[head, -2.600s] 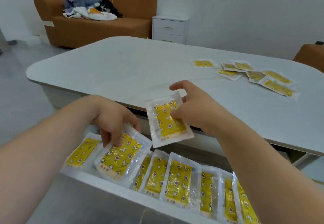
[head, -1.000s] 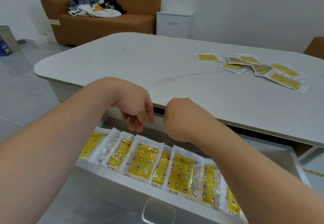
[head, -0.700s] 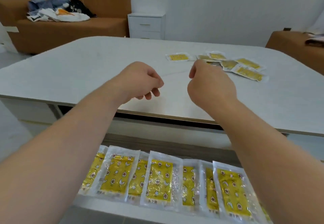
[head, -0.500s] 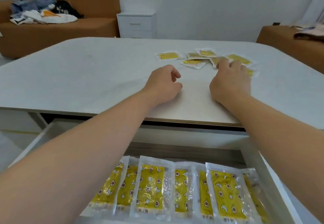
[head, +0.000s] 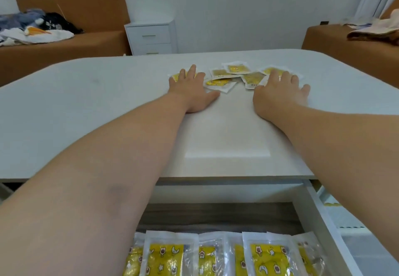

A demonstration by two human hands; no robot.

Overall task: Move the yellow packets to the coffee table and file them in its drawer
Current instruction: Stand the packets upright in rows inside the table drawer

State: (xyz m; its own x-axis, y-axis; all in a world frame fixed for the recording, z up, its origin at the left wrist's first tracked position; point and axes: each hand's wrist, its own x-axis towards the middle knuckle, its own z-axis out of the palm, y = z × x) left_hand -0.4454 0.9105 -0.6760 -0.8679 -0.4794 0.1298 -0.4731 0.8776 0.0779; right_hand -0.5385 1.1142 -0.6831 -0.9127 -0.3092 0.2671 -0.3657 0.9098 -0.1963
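Item: loose yellow packets point(head: 236, 75), a small overlapping scatter on the coffee table top point(head: 86, 103), lying between and under the fingertips of both hands.

Left hand point(head: 192, 90): flat, palm down, fingers spread over the leftmost packet point(head: 176, 76); pressing, not gripping, nothing lifted.

Right hand point(head: 280, 91): flat, palm down, fingers splayed over the rightmost packets of the scatter; likewise closed on nothing.

Drawer point(head: 313, 221): pulled open below the forearms, near the body; filed packets point(head: 267, 258) standing in a row across its front, overlapping edge to edge.

Step in hand, by judgement: gathering the remaining packets for filing; part of the stock already filed.

Next move calls for: sweeping or pinching the thin, slippery sleeves together between the two hands, lifting them clear, carrying them back over the table edge to the drawer, slotting them beside the standing row.
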